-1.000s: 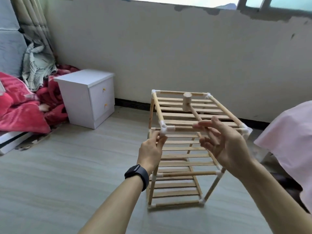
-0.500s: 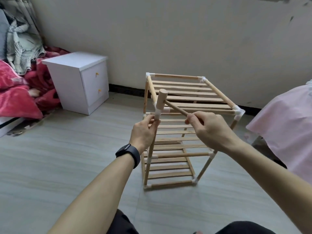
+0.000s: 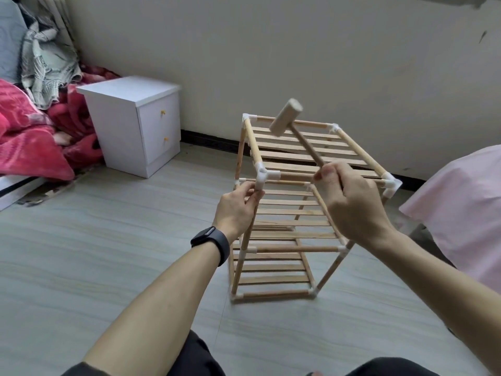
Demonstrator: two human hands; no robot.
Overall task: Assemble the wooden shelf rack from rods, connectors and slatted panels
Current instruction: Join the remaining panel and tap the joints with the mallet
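1. The pale plank floor (image 3: 95, 253) fills the near and left of the scene, and a plain wall (image 3: 298, 50) closes off the far side.
2. The wooden shelf rack (image 3: 295, 249) stands upright on the floor at centre, near the wall. It has three slatted tiers joined by rods and white corner pieces.
3. A white nightstand (image 3: 135, 126) with two drawers stands to the far left of the rack, well apart from it. A red blanket (image 3: 27, 142) is heaped further left, and a pink cloth (image 3: 461, 207) drapes down at the right edge.
4. Both forearms reach forward from the near edge, one to each side of the rack's near face.
5. The right hand (image 3: 349, 202) is raised in front of the top tier. Its fingers are curled tight into a fist round the near end of a handle.
6. The left hand (image 3: 237, 210) is lower, at the near left upright. Its thumb and fingers pinch that rod.
7. The wooden mallet (image 3: 286, 117) is what the right hand holds. Its handle slants away to the far left, and its head is tilted above the far left part of the top panel.
8. A black wristband (image 3: 211, 244) sits on the left wrist.
9. The white corner connector (image 3: 264, 177) is just above the left fingertips, at the near left top corner.
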